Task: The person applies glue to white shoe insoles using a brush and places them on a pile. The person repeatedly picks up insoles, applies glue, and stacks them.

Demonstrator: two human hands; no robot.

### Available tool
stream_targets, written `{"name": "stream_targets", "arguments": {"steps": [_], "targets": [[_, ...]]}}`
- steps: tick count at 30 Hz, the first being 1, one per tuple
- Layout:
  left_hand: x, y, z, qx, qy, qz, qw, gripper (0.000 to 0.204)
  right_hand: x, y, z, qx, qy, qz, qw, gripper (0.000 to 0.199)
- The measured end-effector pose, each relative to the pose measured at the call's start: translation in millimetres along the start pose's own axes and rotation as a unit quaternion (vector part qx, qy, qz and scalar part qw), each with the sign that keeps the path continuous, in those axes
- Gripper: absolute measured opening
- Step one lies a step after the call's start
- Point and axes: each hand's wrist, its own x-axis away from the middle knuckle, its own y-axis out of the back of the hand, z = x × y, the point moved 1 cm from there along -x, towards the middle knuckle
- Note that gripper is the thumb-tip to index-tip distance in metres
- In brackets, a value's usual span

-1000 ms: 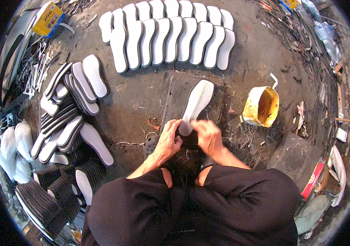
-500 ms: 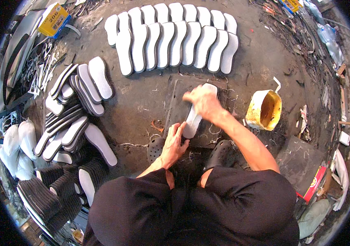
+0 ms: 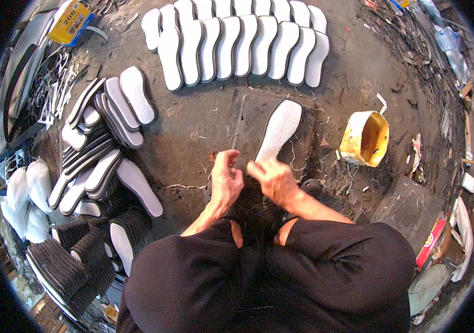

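A white insole [image 3: 281, 129] with a dark edge lies on a dark flat board [image 3: 242, 119] on the ground before me. At its near end is my right hand [image 3: 277, 182], fingers curled in and slightly blurred; it covers that end, and whatever the fingertips hold is hidden. To the left, just off the insole, my left hand [image 3: 226, 186] hovers with bent fingers and the thumb apart, nothing visible in it.
Rows of white insoles [image 3: 242, 47] lie beyond the board. On the left are a loose pile of insoles [image 3: 101, 166] and dark stacks [image 3: 62, 269]. A cut yellow-white container [image 3: 348, 141] stands to the right. Scraps [image 3: 62, 94] and a yellow-blue box [image 3: 70, 22] are farther off.
My right hand has slid from the insole's far part back to its near end, uncovering most of it. My left hand has come off the insole, and its fingers have bent.
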Motion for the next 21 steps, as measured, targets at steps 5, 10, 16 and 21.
{"name": "stream_targets", "arguments": {"steps": [5,10,16,21], "targets": [[-6.6,13.3,7.3,0.078,0.095,-0.028,0.992,0.044,13.1,45.7,15.9,-0.193,-0.147,-0.053,0.969,0.032],[8.0,-25.6,-9.5,-0.062,-0.052,0.068,0.994,0.088,45.3,143.6,-83.1,-0.216,-0.414,-0.264,0.844,0.039],[7.4,-46.3,-8.2,-0.106,-0.051,0.119,0.986,0.114,127.3,169.8,-146.6,0.225,-0.394,-0.116,0.883,0.041],[-18.1,8.7,14.4,-0.106,-0.087,-0.054,0.989,0.098,144.3,173.0,-101.2,0.153,-0.364,-0.108,0.912,0.034]]}}
